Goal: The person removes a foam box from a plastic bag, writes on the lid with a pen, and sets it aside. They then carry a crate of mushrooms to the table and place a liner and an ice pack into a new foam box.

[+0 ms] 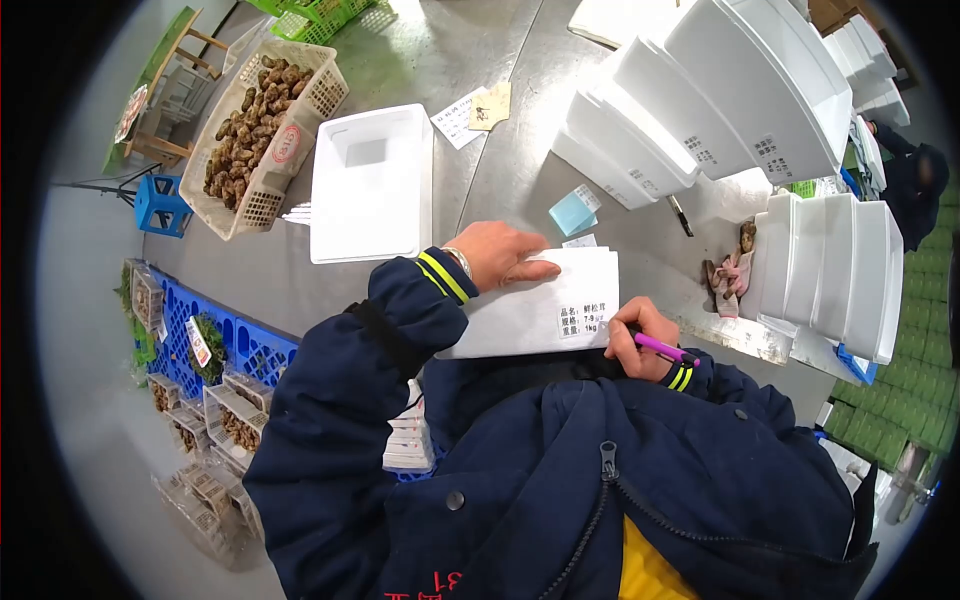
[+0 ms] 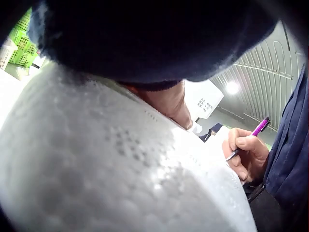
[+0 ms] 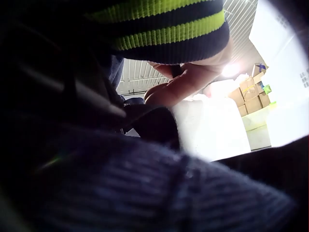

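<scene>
A white foam box [image 1: 530,310] lies against the person's front, its printed label [image 1: 582,320] facing up. The left hand [image 1: 503,256] grips the box at its far edge, thumb laid across the white surface. At the label's right end, the right hand [image 1: 643,338] holds a purple pen [image 1: 660,347]. In the left wrist view the pen's dark tip points down at the box, pinched between thumb and fingers. The right wrist view shows part of the right hand [image 3: 186,84] under a striped cuff; the pen's tip is hidden there.
An open white foam box [image 1: 372,235] stands left of the hands, beside a crate [image 1: 325,90] of brown mushrooms. Stacked white boxes [image 1: 690,110] fill the right side. Blue cards [image 1: 573,212], a paper note [image 1: 458,122] and a dark marker [image 1: 680,215] lie on the metal table.
</scene>
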Available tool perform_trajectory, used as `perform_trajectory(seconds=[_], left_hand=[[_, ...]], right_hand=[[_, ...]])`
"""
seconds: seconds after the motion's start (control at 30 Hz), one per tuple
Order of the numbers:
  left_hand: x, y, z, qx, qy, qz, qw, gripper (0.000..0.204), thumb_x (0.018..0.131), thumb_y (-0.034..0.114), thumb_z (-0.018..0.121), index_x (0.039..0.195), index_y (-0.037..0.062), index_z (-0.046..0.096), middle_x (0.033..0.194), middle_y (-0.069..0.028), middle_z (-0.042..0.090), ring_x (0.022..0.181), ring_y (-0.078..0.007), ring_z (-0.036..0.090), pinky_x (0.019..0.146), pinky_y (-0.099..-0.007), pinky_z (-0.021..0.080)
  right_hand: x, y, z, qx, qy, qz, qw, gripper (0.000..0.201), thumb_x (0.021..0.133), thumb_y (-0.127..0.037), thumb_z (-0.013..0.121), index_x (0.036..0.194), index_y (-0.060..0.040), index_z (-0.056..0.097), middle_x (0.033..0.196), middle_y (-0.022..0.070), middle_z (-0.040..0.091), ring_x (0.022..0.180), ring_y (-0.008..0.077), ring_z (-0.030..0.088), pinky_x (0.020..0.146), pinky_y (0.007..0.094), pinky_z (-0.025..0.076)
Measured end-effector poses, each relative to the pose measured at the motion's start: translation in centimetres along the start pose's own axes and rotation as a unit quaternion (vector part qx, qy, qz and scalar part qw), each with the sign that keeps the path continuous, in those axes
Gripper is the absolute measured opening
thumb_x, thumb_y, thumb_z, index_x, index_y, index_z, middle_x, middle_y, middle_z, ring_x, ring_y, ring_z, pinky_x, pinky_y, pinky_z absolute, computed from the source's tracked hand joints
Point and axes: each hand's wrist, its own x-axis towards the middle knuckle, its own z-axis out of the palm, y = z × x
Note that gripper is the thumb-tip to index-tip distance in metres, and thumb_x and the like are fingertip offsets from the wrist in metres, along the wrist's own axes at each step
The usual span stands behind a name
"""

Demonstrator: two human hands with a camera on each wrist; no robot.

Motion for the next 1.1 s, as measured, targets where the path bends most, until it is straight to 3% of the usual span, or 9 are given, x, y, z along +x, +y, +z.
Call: perform_trajectory(seconds=[0.47,0.7,0.73,0.8,0.87,0.93,1.0,1.03,1.1], left_hand=[[-0.3,0.2,0.4,-0.025,0.028,0.007,0.999,0.046,0.087,0.053,0.053,0.095,0.0092,0.066,0.071,-0.0182,0.062,0.07,-0.0378,0.06,0.064,-0.0429,0.047],[-0.9,0.8,0.6,-0.009,0.026,-0.005,1.0,0.045,0.085,0.053,0.053,0.097,0.0119,0.066,0.075,-0.0181,0.064,0.073,-0.0387,0.06,0.067,-0.0446,0.048],[-1.2,1.0,0.7,0.001,0.026,-0.021,0.999,0.044,0.085,0.052,0.054,0.099,0.0116,0.065,0.078,-0.017,0.064,0.074,-0.0376,0.061,0.068,-0.0434,0.049],[-2.5,2.0,1.2,0.004,0.092,0.028,0.995,0.043,0.086,0.05,0.054,0.098,0.0104,0.065,0.08,-0.0153,0.065,0.075,-0.035,0.062,0.068,-0.0415,0.049],[-4.8,4.4,0.5,0.034,0.092,0.053,0.994,0.042,0.086,0.048,0.054,0.1,0.0094,0.062,0.08,-0.0113,0.064,0.077,-0.0296,0.063,0.065,-0.0389,0.049],[-8.4,7.7,-1.4,0.09,0.163,0.142,0.972,0.037,0.082,0.044,0.062,0.098,0.0111,0.06,0.067,-0.0046,0.055,0.065,-0.0218,0.059,0.057,-0.0337,0.046],[-11.9,9.8,-4.0,0.188,0.206,0.16,0.947,0.04,0.077,0.042,0.068,0.101,0.0106,0.06,0.062,0.0,0.042,0.057,-0.0151,0.049,0.051,-0.0278,0.038],[-13.3,10.0,-5.4,0.225,0.226,0.16,0.934,0.037,0.081,0.04,0.064,0.102,0.0092,0.059,0.064,0.0003,0.042,0.057,-0.0138,0.048,0.05,-0.0285,0.037],[-15.9,7.9,-6.5,0.292,0.274,0.13,0.907,0.04,0.078,0.038,0.069,0.104,0.0088,0.062,0.062,0.0008,0.042,0.055,-0.0119,0.047,0.048,-0.0278,0.035]], right_hand=[[-0.4,0.1,0.1,-0.003,-0.002,0.012,1.0,0.006,0.087,-0.004,0.055,0.083,0.0003,0.053,0.068,0.0063,0.059,0.055,0.0094,0.061,0.052,0.023,0.047],[-0.7,-0.7,-0.3,0.05,0.007,-0.049,0.997,0.004,0.087,-0.002,0.052,0.087,0.0016,0.053,0.067,0.0069,0.057,0.058,0.0116,0.06,0.055,0.0238,0.047],[-0.7,-1.1,-0.5,0.057,0.015,-0.068,0.996,0.005,0.087,-0.002,0.051,0.088,0.0023,0.052,0.066,0.0072,0.056,0.057,0.0123,0.059,0.055,0.0239,0.047],[-0.8,-2.2,-1.2,0.125,0.086,-0.092,0.984,0.009,0.088,-0.003,0.047,0.091,0.0038,0.051,0.072,0.01,0.056,0.055,0.0136,0.058,0.053,0.0241,0.047],[-0.5,-3.5,-3.8,0.071,0.124,-0.184,0.972,0.014,0.089,-0.005,0.041,0.095,0.0042,0.049,0.08,0.0119,0.055,0.054,0.0147,0.057,0.052,0.0243,0.047],[-0.5,-3.9,-5.7,0.046,0.202,-0.213,0.955,0.018,0.09,-0.006,0.037,0.099,0.0034,0.049,0.087,0.0121,0.054,0.054,0.0143,0.056,0.052,0.0243,0.048],[-0.5,-4.3,-6.6,0.018,0.23,-0.198,0.953,0.019,0.091,-0.007,0.036,0.102,0.0035,0.048,0.087,0.0112,0.053,0.055,0.014,0.056,0.053,0.0243,0.048],[-0.6,-4.3,-6.4,0.008,0.234,-0.169,0.957,0.019,0.092,-0.007,0.037,0.102,0.0029,0.049,0.089,0.0111,0.053,0.059,0.0138,0.056,0.054,0.0247,0.048],[-0.9,-3.9,-5.8,0.046,0.178,-0.12,0.976,0.015,0.092,-0.006,0.04,0.101,0.002,0.05,0.09,0.0109,0.053,0.061,0.0134,0.056,0.055,0.0245,0.049]])
